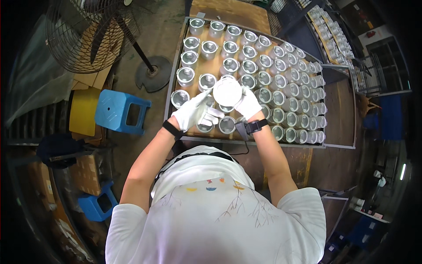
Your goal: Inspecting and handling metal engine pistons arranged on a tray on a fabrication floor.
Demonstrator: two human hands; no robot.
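My right hand [249,104], in a white glove, grips the right rim of a round white disc-like piece [227,91]. Its face looks flat and bright; whether it is a lid or the end of a jar I cannot tell. My left hand [196,112], also gloved, is open with its fingers apart. One fingertip of it comes up to the piece's left edge; whether it touches I cannot tell. Beneath both hands, rows of clear glass jars [207,82] with round tops stand on a brown board [200,61] in a metal-framed table.
A caged floor fan [90,37] on a round base [154,74] stands at the left. Nearby are a blue stool [116,110], a second blue stool [97,203] and a cardboard box [85,175]. More jars fill a rack [330,33] at the far right.
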